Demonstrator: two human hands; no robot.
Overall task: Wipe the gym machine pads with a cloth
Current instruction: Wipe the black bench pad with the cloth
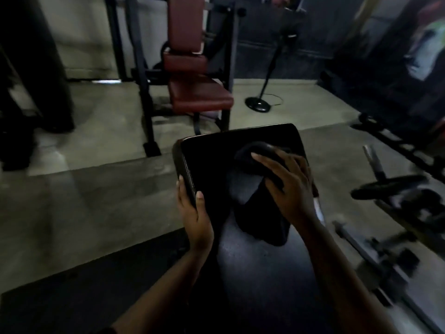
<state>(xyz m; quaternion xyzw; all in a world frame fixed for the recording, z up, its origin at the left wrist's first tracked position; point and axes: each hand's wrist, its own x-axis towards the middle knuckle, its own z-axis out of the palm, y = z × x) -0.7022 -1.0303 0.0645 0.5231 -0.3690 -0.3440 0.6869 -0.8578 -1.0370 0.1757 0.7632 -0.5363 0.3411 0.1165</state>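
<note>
Black bench pad point(209, 165) directly ahead. Left hand point(195, 218) clamps pad's left edge, thumb on top, likely to steady it. Right hand point(289, 186) on pad's far right part, fingers point(262, 160) curled over bunched cloth point(260, 213), pressing down for wiping; loose cloth tail trails back.

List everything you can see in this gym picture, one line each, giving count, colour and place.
black pad: one, black, centre foreground.
cloth: one, dark, lying on the black pad.
padded machine: one, dark red pads on a black frame, behind.
stand: one, black, round base on the floor, rear right.
weight plate: one, dark, right side, blurred.
left hand: one, grips the black pad's left edge.
right hand: one, holds the cloth against the black pad.
</note>
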